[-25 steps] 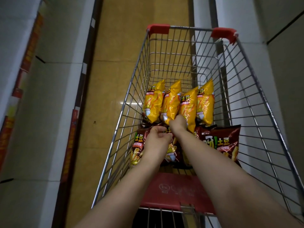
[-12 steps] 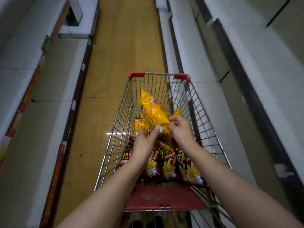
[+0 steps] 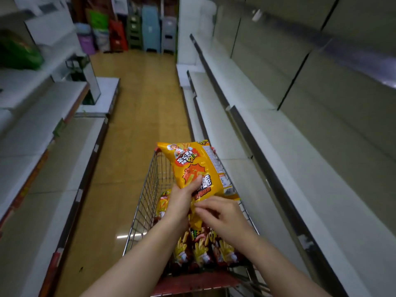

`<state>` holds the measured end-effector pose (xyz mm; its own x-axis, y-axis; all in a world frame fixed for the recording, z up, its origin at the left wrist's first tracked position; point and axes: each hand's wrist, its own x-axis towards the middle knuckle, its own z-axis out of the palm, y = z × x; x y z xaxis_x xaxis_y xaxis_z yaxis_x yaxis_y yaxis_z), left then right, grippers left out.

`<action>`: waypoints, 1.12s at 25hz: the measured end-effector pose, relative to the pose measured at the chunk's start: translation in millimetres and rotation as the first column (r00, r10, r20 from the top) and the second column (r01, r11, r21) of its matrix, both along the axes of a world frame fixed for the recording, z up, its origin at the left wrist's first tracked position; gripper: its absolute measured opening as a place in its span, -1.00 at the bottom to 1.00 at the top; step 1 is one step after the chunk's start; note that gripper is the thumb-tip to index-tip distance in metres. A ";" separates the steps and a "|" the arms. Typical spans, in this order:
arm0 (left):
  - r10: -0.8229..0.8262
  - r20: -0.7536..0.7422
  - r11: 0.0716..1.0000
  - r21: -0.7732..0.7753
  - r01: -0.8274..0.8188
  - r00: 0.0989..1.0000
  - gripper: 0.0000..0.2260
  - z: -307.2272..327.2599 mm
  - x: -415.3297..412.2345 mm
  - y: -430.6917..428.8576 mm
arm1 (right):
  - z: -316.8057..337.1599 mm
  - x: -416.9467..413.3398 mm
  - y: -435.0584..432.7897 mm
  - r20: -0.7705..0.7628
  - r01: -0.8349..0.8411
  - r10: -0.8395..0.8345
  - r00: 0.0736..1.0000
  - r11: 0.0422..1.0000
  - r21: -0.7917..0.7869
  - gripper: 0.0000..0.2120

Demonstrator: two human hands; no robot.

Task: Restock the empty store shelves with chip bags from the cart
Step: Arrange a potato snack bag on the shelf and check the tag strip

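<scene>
Pick-up stage, I reckoned: my left hand (image 3: 181, 202) gripped the yellow chip bag (image 3: 197, 166) low down, above the cart (image 3: 145, 202), right hand (image 3: 222, 215) at its bottom edge, pinching or merely touching I couldn't tell, and next it needed swinging onto the right-hand shelf (image 3: 267, 168).

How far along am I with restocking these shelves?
Nothing shelved yet: the right-hand shelves are bare. In hand: the left hand grips a yellow chip bag above the cart, the right hand touching its lower edge. Left: the dark red bags in the cart.
</scene>
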<state>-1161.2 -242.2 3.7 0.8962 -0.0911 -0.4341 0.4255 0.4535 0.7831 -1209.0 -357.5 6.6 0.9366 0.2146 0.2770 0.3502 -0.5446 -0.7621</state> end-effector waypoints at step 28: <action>-0.581 0.414 0.811 0.363 0.459 0.700 -0.36 164.0 -49.7 -14.0 | 177.7 -80.6 -61.0 -0.260 0.311 -0.173 0.950 0.586 0.748 -0.64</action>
<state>-1210.9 -256.2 167.6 0.8233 -0.5671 -0.0242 0.0777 0.0703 0.9945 -1289.6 -418.5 184.3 0.9630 -0.2553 0.0863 0.1457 0.2238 -0.9637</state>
